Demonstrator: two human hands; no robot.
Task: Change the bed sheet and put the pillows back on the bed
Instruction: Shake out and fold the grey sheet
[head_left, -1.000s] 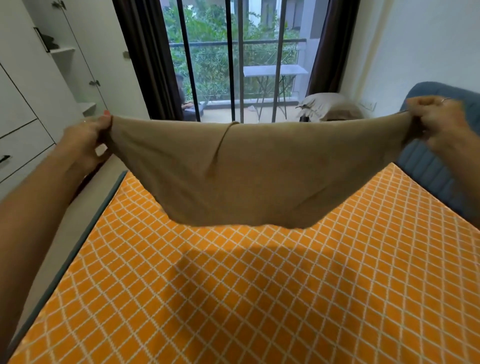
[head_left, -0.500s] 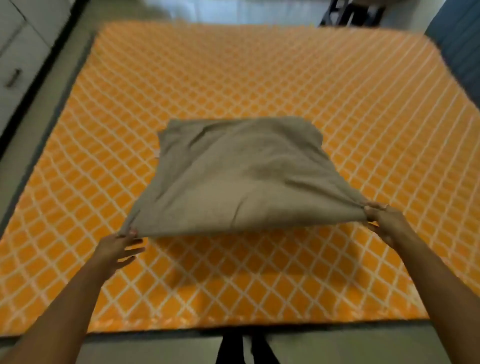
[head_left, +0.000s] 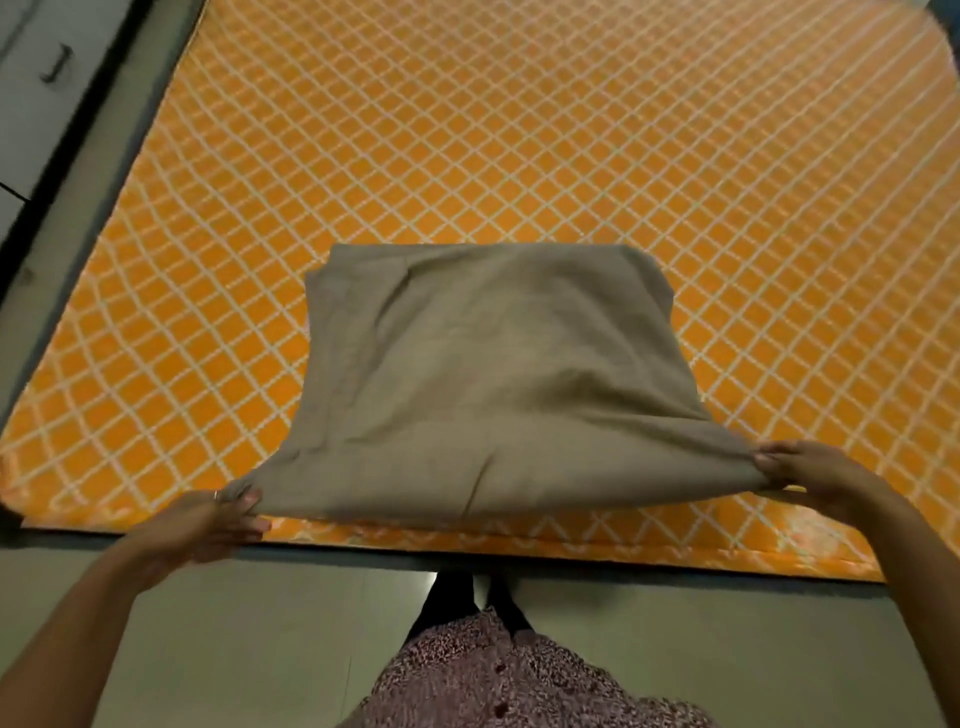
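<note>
A beige pillowcase (head_left: 493, 379) lies spread on the bed, which is covered by an orange sheet (head_left: 519, 135) with a white diamond pattern. Its far edge rests flat on the sheet; its near edge is stretched close to the foot of the bed. My left hand (head_left: 208, 525) pinches the near left corner of the pillowcase. At the near right corner, my right hand (head_left: 810, 473) grips the cloth between thumb and fingers. No pillows are in view.
The bed's near edge (head_left: 467, 551) runs across the frame in front of me, with grey floor (head_left: 260, 639) below it. White drawers (head_left: 36, 78) stand at the upper left beside a narrow strip of floor along the bed's left side.
The pillowcase came down from being held up in the air onto the orange sheet. Both hands then drew its near edge back toward the foot of the bed.
</note>
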